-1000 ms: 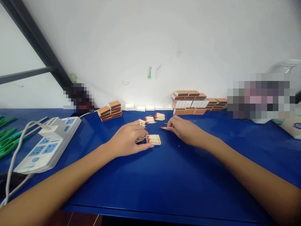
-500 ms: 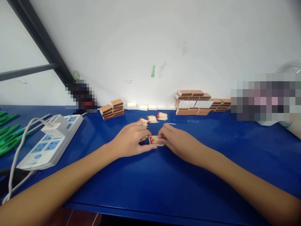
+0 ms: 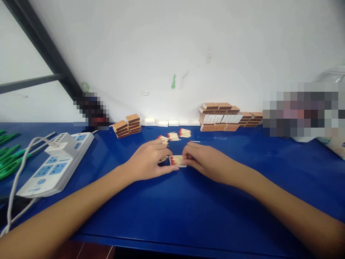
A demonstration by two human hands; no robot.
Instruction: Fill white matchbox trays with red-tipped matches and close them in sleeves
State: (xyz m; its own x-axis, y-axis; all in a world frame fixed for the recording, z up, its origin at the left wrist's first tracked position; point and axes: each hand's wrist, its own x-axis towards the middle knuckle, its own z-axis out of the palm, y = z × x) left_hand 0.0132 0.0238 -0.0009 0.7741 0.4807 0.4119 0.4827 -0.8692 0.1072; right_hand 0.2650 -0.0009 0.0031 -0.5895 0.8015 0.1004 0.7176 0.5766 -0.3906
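A small white matchbox tray lies on the blue table between my hands. Red-headed matches fill it, their heads toward the left. My left hand steadies the tray, its thumb along the near edge and its fingers curled round the left end. My right hand has thumb and fingers closed at the tray's right end, pinching the matches there; the fingertips are partly hidden. Just beyond my hands are loose piles of matches, and one single match lies apart. Some matches are partly covered by my left fingers.
Closed matchboxes are stacked at the back left and in a larger stack at the back right. White trays line the wall. A power strip with a plugged-in cable and green-handled tools lie at left.
The view has shifted slightly. My right fingers have moved a little at the tray's right end, and the matches lie more evenly in it. My left hand keeps its place.
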